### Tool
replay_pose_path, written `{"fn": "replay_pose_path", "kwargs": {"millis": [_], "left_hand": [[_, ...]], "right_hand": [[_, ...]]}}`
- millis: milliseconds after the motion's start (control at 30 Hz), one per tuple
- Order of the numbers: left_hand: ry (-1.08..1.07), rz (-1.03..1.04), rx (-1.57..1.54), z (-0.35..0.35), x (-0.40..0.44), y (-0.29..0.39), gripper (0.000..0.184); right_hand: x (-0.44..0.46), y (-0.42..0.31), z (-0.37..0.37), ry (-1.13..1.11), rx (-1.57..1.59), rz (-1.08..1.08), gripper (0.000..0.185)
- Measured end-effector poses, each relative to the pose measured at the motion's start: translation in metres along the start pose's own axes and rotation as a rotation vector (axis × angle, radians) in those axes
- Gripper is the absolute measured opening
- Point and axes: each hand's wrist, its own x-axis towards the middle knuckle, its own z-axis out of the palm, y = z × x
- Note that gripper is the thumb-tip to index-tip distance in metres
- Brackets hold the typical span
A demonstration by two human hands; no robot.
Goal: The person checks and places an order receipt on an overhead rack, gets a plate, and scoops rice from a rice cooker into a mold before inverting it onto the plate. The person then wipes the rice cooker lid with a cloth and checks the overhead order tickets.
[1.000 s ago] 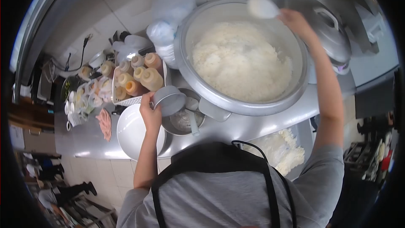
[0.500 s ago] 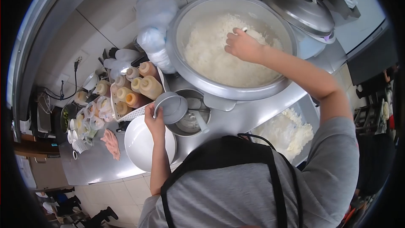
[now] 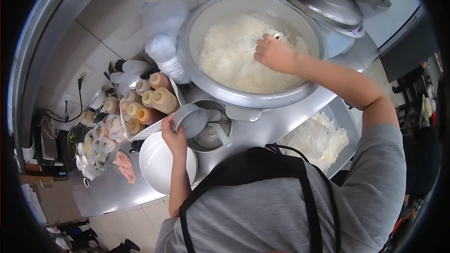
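- White bowl (image 3: pixel 161 168): nr counter's (image 3: pixel 262 133) front edge.
- Yr L grip (image 3: pixel 174 139): fingers closed on left side of grey cup (image 3: pixel 193 121), partly over metal pan (image 3: pixel 206 146), bit back from front edge; cup's prob. light, stiff, best held there.
- Yr R grip (image 3: pixel 274 57): closed round pale handle (image 3: pixel 277 35) above rice (image 3: pixel 225 49) in big pot (image 3: pixel 267 101), twd back edge; rice prob. soft, sticky.
- Vs 1 s ago: R grip's down from pot's rim to rice.

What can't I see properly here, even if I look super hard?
In the head view:
Bottom of the pot: rice covers it.
Palm of the right hand: its own back hides it.
Part of the metal bowl: the grey cup in the left hand covers it.
Any writing on the papers: too small.
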Motion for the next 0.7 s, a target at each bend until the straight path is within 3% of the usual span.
{"fn": "replay_pose_path", "kwargs": {"millis": [33, 133, 200, 267, 333, 367, 467, 700], "left_hand": [[0.024, 0.108, 0.205, 0.000, -0.001, 0.002, 0.025], [-0.004, 0.058, 0.131, 0.002, -0.002, 0.005, 0.036], [-0.006, 0.097, 0.143, 0.002, 0.002, 0.007, 0.033], [-0.010, 0.139, 0.157, -0.003, 0.005, -0.001, 0.030], [-0.022, -0.161, -0.211, -0.009, 0.013, -0.016, 0.026], [-0.024, -0.159, -0.214, -0.011, 0.014, -0.021, 0.026], [-0.018, -0.447, -0.562, -0.021, 0.016, -0.021, 0.033], [-0.036, -0.496, -0.707, -0.019, 0.018, -0.004, 0.034]], "right_hand": [[-0.002, 0.002, 0.000, -0.004, -0.001, 0.004, 0.007], [-0.002, 0.025, 0.008, 0.118, 0.067, 0.044, 0.008], [0.002, 0.045, 0.021, 0.019, 0.086, 0.287, 0.010], [0.003, 0.039, 0.032, -0.047, 0.040, 0.265, 0.010], [0.003, 0.038, 0.031, -0.111, -0.010, 0.248, 0.011], [0.002, 0.037, 0.030, -0.155, 0.019, 0.250, 0.012], [-0.005, 0.028, 0.019, -0.189, 0.069, 0.260, 0.012], [-0.003, 0.014, 0.015, -0.216, 0.122, 0.265, 0.010]]}}
